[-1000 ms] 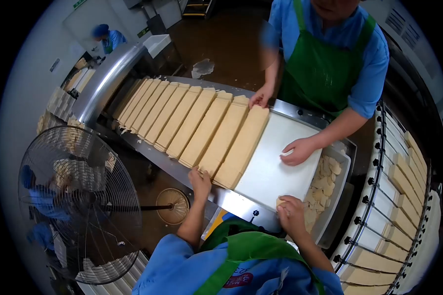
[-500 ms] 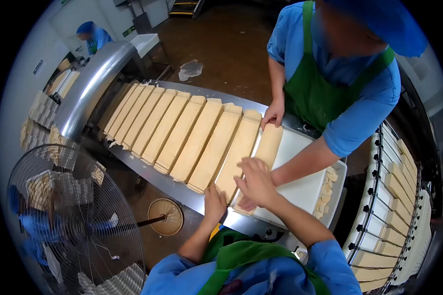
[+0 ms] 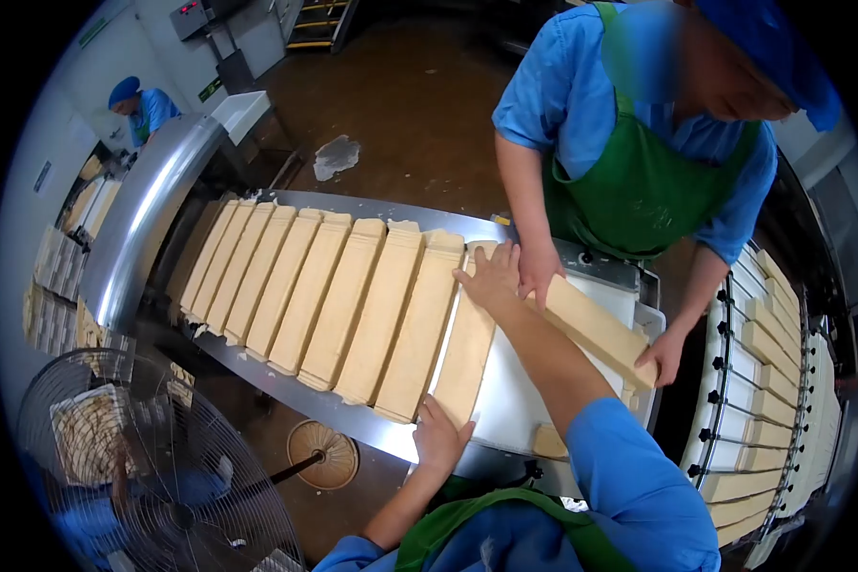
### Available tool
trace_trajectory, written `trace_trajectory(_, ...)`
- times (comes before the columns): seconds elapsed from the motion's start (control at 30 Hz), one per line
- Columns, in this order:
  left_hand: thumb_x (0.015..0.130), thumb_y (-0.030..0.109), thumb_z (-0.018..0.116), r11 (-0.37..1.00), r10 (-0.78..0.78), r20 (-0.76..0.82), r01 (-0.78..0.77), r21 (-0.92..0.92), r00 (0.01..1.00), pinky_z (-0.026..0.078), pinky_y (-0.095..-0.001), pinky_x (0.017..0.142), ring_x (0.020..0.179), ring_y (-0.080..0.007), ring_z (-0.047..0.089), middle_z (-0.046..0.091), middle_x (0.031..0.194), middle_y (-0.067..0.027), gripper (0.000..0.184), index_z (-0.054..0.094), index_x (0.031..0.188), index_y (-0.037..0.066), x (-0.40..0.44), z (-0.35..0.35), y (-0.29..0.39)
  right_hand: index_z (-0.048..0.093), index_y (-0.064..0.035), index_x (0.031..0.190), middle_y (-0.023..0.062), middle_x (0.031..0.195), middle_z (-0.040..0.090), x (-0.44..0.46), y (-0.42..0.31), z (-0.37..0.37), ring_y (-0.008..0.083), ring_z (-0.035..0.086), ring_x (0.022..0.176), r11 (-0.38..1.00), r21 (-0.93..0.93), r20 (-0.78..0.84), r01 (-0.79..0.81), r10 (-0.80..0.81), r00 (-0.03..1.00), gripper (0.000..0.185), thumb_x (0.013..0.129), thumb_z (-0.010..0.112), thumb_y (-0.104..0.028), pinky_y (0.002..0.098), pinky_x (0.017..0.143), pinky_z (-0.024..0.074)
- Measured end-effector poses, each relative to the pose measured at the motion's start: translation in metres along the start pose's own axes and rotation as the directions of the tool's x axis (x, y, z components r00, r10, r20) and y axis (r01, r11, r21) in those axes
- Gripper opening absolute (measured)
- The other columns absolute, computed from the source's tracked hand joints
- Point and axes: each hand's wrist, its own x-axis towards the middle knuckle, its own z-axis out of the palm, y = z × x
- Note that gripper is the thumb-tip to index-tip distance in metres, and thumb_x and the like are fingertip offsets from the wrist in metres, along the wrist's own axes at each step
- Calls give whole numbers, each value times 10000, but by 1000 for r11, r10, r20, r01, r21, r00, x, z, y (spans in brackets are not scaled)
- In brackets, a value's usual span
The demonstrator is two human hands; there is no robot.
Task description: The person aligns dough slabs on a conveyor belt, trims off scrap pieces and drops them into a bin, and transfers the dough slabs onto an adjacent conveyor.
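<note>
Near the middle of the view, a pale slab lies on the table at the right end of a slanting row of slabs. The left hand, at six o'clock, is at its near end, with the thumb apart from the fingers and one to each side of the corner; how firmly they press, I cannot tell. The right hand, just off the middle towards three o'clock, reaches to the far end, palm down, its fingers spread apart over the slab's top (the forearm crosses the white surface).

A co-worker in a green apron stands at one to two o'clock. One of their hands and their other hand hold a tilted slab by its two ends, between three and four o'clock.

A small piece lies at five o'clock, near the table's edge. The row runs towards nine o'clock, to a shiny metal hood. A wire fan stands at eight o'clock, and a rack of slabs curves down between three and four.
</note>
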Motion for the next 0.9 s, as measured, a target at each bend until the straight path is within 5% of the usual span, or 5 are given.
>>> trace_trajectory(0.17,695,401,761,998,49,-12,-49,38,999,495,-474,784,920,-440,567,457,1116,-293,960,245,1307,-129,2,3,-2,437,-108,1271,179,1234,457,-14,12,-2,340,501,1111,977,150,113,-152,136,984,573,864,450,-511,515,937,314)
trace_trajectory(0.27,674,341,780,993,120,4,-120,14,993,490,-481,781,903,-441,562,470,1092,-281,883,302,1272,-99,4,-2,7,398,-96,1280,177,1237,396,-36,48,-5,339,496,1105,865,348,197,-361,309,930,617,810,548,-467,473,901,425)
trace_trajectory(0.57,664,262,772,916,391,335,-397,-55,857,483,-498,796,923,-479,525,386,1118,-281,714,347,1177,4,-22,45,107,255,4,1384,247,1492,138,-170,228,2,419,334,1306,440,523,332,-730,684,650,878,740,664,-430,483,985,384)
trace_trajectory(0.7,673,69,693,810,584,68,-575,-114,809,406,-459,888,1059,-460,385,338,1139,-315,680,333,1245,-7,-36,82,137,245,-9,1345,253,1445,190,-254,283,13,445,424,1210,-5,797,336,-603,833,438,838,721,689,-348,470,950,426)
trace_trajectory(0.9,705,28,657,582,807,52,-778,-237,588,329,-423,1017,1184,-485,327,140,1350,-339,722,325,1346,-1,-87,121,234,271,0,1308,260,1279,339,-407,385,12,456,527,1047,-116,897,163,-427,984,75,792,747,669,-393,497,911,446)
